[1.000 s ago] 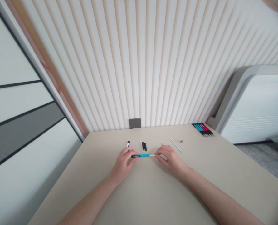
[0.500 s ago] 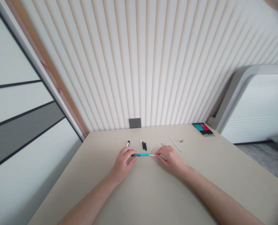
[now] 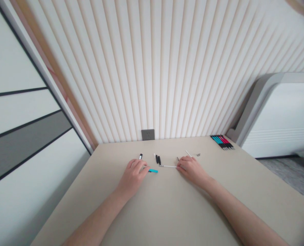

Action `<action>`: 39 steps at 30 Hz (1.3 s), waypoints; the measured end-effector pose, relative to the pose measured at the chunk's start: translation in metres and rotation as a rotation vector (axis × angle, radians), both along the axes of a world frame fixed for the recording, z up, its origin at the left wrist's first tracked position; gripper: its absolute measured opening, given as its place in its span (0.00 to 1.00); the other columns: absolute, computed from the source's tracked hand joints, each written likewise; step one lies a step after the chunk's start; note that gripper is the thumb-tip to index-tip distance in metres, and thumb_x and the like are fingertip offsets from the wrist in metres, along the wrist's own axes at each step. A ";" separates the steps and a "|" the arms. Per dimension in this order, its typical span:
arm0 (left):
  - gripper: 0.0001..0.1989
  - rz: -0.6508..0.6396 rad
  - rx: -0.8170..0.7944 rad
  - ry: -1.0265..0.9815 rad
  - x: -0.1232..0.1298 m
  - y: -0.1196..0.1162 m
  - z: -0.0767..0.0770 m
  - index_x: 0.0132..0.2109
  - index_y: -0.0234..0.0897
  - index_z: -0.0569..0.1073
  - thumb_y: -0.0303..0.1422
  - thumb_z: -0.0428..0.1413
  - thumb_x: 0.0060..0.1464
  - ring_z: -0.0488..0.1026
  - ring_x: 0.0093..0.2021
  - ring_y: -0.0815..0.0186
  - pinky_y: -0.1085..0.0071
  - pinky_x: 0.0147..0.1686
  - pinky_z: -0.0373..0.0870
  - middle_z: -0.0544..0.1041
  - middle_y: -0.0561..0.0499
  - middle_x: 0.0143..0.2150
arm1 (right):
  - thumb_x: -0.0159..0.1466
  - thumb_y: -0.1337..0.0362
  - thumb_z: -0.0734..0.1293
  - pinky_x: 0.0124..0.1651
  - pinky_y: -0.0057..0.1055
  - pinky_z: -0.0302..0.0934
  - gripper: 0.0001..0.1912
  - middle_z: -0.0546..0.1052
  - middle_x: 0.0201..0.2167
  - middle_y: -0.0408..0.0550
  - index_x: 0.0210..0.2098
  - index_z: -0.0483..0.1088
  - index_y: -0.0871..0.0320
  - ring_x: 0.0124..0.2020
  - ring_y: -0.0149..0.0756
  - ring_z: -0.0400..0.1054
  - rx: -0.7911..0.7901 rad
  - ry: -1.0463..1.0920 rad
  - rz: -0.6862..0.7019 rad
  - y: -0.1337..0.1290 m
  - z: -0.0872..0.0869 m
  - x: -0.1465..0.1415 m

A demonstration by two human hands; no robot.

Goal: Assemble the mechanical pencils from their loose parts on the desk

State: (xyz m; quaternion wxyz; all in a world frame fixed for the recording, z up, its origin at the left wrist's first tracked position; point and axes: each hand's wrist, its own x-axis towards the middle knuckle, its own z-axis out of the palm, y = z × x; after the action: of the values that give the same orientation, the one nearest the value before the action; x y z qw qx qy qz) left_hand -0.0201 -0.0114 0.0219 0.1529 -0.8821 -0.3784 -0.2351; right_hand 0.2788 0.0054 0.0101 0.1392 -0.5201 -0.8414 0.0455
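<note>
Closed around a turquoise pen barrel (image 3: 153, 171), my left hand (image 3: 133, 176) covers the barrel's left part. My right hand (image 3: 190, 169) pinches the right end of a thin white pen refill (image 3: 169, 166), whose metal tip points left. Barrel and refill are apart. Two short black pen parts (image 3: 158, 159) lie just beyond the refill, with a small whitish piece (image 3: 154, 155) beside them. A black-and-white piece (image 3: 141, 156) shows past my left fingers. Behind my right hand another white refill (image 3: 188, 153) is partly hidden, and a small grey part (image 3: 178, 159) lies near its fingers.
Several turquoise and red pens (image 3: 222, 142) lie in a row at the table's back right corner. Small grey bits (image 3: 198, 154) rest right of centre. A fluted wall with a dark socket (image 3: 148, 134) borders the table (image 3: 157, 212) at the back.
The refill has come out of the turquoise barrel. My right hand has moved right with the refill, and the barrel in my left hand has shifted slightly left and tilted.
</note>
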 end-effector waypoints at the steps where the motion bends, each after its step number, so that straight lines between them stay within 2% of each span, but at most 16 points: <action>1: 0.08 0.003 -0.008 -0.008 0.000 0.000 0.000 0.43 0.39 0.74 0.24 0.53 0.59 0.70 0.45 0.59 0.56 0.50 0.66 0.73 0.47 0.41 | 0.67 0.62 0.61 0.47 0.33 0.54 0.11 0.76 0.37 0.48 0.35 0.75 0.55 0.43 0.38 0.68 -0.007 -0.005 -0.004 0.000 0.001 0.000; 8: 0.05 0.024 -0.090 -0.081 0.002 -0.001 0.000 0.42 0.38 0.74 0.27 0.55 0.58 0.71 0.43 0.60 0.57 0.48 0.67 0.73 0.48 0.41 | 0.67 0.62 0.62 0.47 0.33 0.54 0.10 0.76 0.39 0.47 0.37 0.76 0.54 0.45 0.38 0.67 -0.008 -0.026 -0.025 0.000 0.004 0.001; 18: 0.06 0.041 -0.172 -0.133 0.001 0.000 -0.008 0.43 0.40 0.74 0.30 0.54 0.59 0.70 0.45 0.59 0.57 0.48 0.67 0.73 0.48 0.43 | 0.68 0.63 0.60 0.46 0.34 0.55 0.11 0.77 0.36 0.47 0.36 0.74 0.55 0.42 0.39 0.69 0.030 -0.009 0.006 0.002 0.001 0.002; 29: 0.06 0.036 -0.180 -0.140 0.000 0.001 -0.011 0.43 0.41 0.74 0.30 0.54 0.59 0.70 0.44 0.60 0.58 0.48 0.67 0.72 0.49 0.42 | 0.68 0.61 0.58 0.43 0.33 0.62 0.13 0.77 0.36 0.49 0.39 0.74 0.55 0.38 0.38 0.70 0.011 0.282 0.007 0.013 0.018 0.041; 39: 0.06 0.031 -0.182 -0.121 0.000 0.000 -0.009 0.43 0.40 0.74 0.31 0.53 0.60 0.70 0.45 0.60 0.57 0.48 0.67 0.73 0.48 0.42 | 0.65 0.57 0.60 0.39 0.34 0.64 0.15 0.77 0.37 0.50 0.44 0.73 0.56 0.36 0.37 0.70 -0.012 0.463 -0.099 0.014 0.027 0.052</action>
State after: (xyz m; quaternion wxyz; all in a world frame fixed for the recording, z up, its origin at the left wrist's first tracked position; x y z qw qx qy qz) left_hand -0.0197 -0.0110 0.0133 0.0524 -0.8705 -0.4205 -0.2503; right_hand 0.3303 0.0195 0.0370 0.3273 -0.5372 -0.7603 0.1617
